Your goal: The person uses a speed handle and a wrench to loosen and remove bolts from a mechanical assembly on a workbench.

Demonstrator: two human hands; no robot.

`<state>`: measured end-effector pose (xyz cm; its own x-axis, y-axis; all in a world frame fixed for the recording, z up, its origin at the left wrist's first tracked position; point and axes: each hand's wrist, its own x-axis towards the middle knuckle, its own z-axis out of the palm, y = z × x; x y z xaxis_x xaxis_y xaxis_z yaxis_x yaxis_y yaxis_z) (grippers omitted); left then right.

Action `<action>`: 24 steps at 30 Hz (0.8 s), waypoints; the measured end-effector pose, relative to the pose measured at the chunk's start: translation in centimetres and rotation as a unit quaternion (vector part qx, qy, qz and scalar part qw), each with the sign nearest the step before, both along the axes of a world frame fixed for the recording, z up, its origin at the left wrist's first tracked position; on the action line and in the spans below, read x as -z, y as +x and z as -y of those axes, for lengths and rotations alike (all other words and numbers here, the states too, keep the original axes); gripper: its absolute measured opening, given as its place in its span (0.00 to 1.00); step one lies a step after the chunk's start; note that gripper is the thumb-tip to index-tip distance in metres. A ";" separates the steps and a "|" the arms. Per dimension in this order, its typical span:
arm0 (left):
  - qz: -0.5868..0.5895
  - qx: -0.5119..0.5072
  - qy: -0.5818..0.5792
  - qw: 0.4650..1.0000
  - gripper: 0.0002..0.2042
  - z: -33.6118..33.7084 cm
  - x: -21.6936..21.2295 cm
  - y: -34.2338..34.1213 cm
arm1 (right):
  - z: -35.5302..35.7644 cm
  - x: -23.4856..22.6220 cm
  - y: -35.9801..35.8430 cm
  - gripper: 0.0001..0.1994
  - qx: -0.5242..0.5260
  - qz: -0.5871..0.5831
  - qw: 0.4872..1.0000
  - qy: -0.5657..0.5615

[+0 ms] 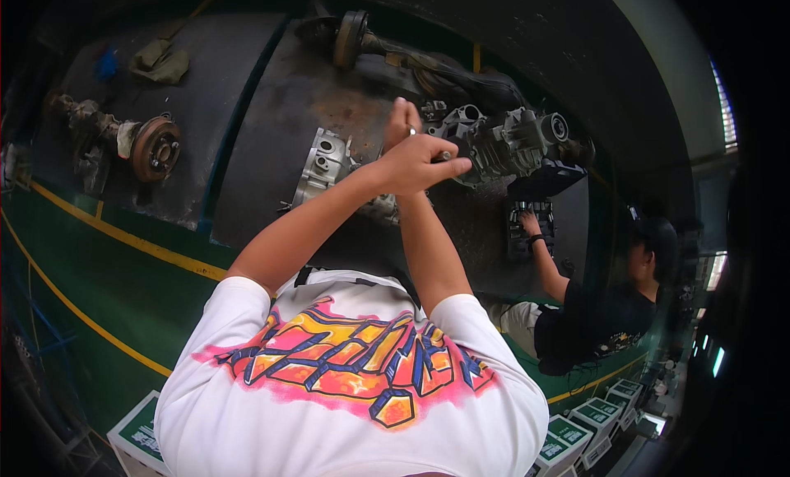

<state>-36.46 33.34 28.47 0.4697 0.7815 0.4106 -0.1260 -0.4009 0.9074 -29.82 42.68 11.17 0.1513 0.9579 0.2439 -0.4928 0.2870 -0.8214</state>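
The light is dim and uneven around me. My white shirt (354, 366) is the brightest large patch, while the surface (276, 115) lies dark with a dull sheen. Pale highlights pick out the metal casing (527, 139). At the far right, a slatted window (725, 107) glares white, and a small lamp (718, 362) glows lower down. The co-worker's dark top (605, 321) sinks into shadow. My left grip (421, 162) shows fairly clearly; my right grip (400, 125) looks softer. Toward the fisheye rim, straight floor lines (123, 238) bend, detail smears and the corners go black.
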 end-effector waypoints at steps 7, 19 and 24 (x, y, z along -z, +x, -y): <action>0.118 -0.165 -0.101 0.974 0.17 -5.3 -0.6 -12.0 | 7.1 -8.8 -1.6 0.08 -0.228 0.287 0.927 -0.082; -0.003 -0.135 -0.059 0.989 0.17 -1.6 -1.3 -9.9 | 8.0 -9.9 1.5 0.15 -0.296 0.298 0.904 -0.078; -0.067 -0.139 0.040 0.987 0.18 2.3 -1.5 -1.5 | 3.9 -6.1 -6.6 0.18 -0.021 0.280 0.959 -0.045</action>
